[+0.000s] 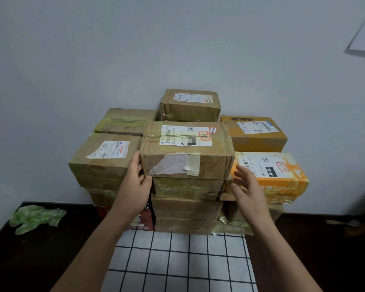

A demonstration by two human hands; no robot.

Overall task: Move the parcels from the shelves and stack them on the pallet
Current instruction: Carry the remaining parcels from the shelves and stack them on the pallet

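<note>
Right now the left hand (135, 183) lies with straight fingers flat against the left side of the taped brown parcel (187, 148) atop the middle stack (187, 209); the right hand (249, 187) hovers released, fingers spread, just beside that parcel's right edge, in front of the orange parcel (282, 175).

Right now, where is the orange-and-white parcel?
The orange-and-white parcel sits at the stack's front right in the head view, beside the central brown parcel and in front of the mustard box, near the right hand.
</note>
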